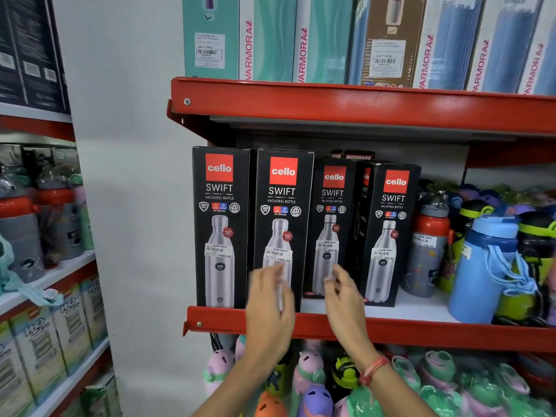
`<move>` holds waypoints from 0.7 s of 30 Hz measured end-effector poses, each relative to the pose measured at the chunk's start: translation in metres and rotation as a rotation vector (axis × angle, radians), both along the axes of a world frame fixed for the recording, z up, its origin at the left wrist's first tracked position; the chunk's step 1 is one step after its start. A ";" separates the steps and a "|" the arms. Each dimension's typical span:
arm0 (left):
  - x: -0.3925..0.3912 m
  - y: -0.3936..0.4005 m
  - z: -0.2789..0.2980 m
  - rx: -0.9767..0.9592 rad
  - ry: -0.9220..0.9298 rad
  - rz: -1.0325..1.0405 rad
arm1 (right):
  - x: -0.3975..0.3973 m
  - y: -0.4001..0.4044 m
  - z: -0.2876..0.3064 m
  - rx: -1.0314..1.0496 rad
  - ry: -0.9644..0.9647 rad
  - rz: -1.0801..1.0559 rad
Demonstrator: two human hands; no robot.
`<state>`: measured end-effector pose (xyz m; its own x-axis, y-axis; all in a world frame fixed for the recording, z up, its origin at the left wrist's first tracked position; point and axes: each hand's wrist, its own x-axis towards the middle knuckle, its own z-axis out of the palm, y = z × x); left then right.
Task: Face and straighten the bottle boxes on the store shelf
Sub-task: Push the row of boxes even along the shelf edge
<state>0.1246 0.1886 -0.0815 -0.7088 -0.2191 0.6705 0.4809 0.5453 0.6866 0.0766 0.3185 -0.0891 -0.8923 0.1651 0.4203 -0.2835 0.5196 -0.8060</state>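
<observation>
Head view: left hand [270, 293] and right hand [343, 293], both blurred, fingers loosely spread, holding nothing. Just beyond them, four black bottle boxes [282, 227] stand upright on the red shelf [421, 334]; the rightmost box [389, 233] is angled.

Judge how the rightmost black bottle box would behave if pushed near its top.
The rightmost black bottle box is tall and narrow, so it would probably tip rather than slide. Its cardboard walls look stiff, likely keeping shape. It already stands turned at an angle, so a push may twist it.
</observation>
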 end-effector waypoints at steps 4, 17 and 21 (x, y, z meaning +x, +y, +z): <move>-0.015 0.048 -0.001 -0.054 -0.228 -0.360 | -0.014 0.028 -0.001 -0.059 -0.077 0.036; -0.047 0.081 -0.005 0.054 -0.513 -0.156 | -0.021 0.046 0.000 0.142 -0.207 0.177; -0.028 0.083 -0.012 0.029 -0.507 -0.130 | -0.005 0.055 -0.008 0.147 -0.171 0.219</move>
